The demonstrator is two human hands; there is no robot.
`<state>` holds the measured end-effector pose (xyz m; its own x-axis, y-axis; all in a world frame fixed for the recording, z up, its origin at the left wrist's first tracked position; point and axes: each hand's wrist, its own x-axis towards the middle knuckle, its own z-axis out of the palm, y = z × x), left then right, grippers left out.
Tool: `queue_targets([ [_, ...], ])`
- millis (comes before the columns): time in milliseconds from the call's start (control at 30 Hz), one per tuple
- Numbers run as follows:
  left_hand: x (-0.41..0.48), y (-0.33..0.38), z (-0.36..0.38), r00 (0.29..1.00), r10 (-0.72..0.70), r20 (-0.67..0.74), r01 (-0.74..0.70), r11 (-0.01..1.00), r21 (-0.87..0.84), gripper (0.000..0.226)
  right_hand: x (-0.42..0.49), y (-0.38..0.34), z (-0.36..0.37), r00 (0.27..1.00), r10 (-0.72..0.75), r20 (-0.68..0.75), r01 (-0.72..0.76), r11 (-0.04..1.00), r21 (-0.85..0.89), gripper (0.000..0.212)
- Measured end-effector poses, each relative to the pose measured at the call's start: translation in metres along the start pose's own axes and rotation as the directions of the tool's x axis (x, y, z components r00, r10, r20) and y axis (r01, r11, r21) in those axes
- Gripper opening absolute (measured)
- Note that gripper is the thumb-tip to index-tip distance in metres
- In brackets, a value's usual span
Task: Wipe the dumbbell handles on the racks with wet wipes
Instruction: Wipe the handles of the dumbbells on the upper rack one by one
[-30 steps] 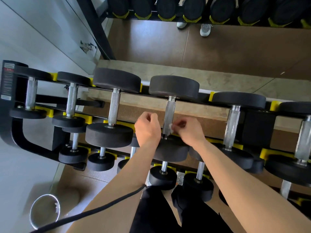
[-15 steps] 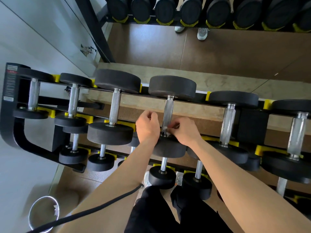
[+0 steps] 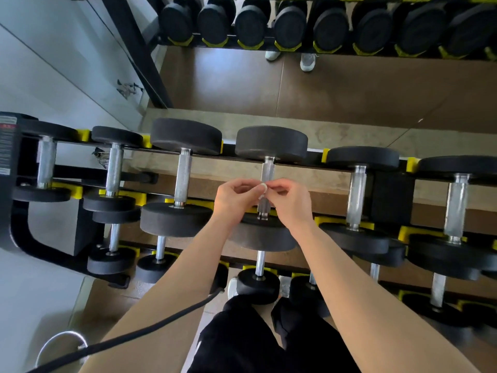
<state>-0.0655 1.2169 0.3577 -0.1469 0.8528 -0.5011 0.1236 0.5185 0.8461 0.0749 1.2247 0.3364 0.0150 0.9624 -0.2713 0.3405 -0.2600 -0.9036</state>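
Observation:
A black dumbbell with a knurled steel handle [image 3: 267,170] lies across the top tier of the rack [image 3: 295,158], in the middle of the view. Just in front of that handle my left hand [image 3: 236,196] and my right hand [image 3: 291,201] meet. Between their fingertips they pinch a small white wet wipe [image 3: 262,189], bunched up. The wipe sits over the handle's mid part; whether it touches the steel I cannot tell. The handle's lower end shows beneath my hands.
More dumbbells lie left [image 3: 183,181] and right [image 3: 356,195] on the same tier, with smaller ones on tiers below. A mirror behind reflects another rack and shoes. A round bin [image 3: 60,348] stands on the floor at lower left. A black cable [image 3: 150,328] crosses my left forearm.
Both hands have risen from the handle's lower end to its middle and come together. The wipe, earlier at my right fingers, is now pinched between both hands.

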Motion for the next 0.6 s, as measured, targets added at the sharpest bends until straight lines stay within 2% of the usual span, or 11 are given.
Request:
queue_targets([
  [100,0.013,0.004,0.0,0.998,-0.033,-0.049,0.033,0.999,0.007,0.009,0.003,-0.002,0.007,0.992,0.066,-0.112,-0.067,0.998,-0.001,0.01],
  [200,0.033,0.009,0.003,0.981,-0.054,-0.187,0.067,0.996,0.064,0.008,-0.004,0.001,0.018,0.956,0.183,-0.231,-0.18,0.983,0.031,0.013],
  [300,0.054,0.01,0.01,0.964,0.011,-0.266,0.02,0.993,0.116,0.011,-0.014,0.008,0.031,0.929,0.22,-0.299,-0.242,0.97,-0.037,0.015],
  [467,0.066,0.0,0.02,0.977,0.127,-0.169,-0.078,0.96,0.27,0.012,-0.014,0.009,0.041,0.914,0.15,-0.376,-0.225,0.961,-0.163,0.01],
  [600,0.069,-0.003,0.014,0.98,0.173,-0.103,-0.126,0.927,0.353,0.01,-0.014,0.008,0.041,0.911,0.143,-0.387,-0.215,0.965,-0.15,0.01],
])
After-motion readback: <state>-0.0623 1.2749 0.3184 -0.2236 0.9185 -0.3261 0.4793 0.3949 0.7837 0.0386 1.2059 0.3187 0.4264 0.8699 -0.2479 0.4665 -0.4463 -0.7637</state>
